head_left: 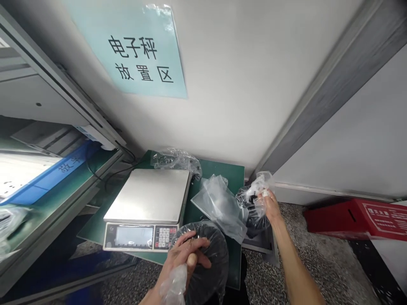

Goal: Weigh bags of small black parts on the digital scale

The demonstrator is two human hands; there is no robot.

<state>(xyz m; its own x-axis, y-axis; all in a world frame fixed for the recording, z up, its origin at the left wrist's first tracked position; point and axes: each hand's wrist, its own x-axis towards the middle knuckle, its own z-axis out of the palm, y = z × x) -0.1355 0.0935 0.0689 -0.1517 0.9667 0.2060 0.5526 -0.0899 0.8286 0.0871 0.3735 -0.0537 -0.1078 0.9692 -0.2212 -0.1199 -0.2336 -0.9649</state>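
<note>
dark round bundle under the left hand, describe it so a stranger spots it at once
On the green table, find the silver-topped scale with its keypad. Just right of the keypad, the left hand rests on the bundle. Unlike the flat, clear bags behind it, it is dark and round, and broader than the filled bag the right hand grips.

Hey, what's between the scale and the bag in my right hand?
In the head view, flat clear plastic lies on the green tabletop between the scale and the bag in your right hand.
</note>
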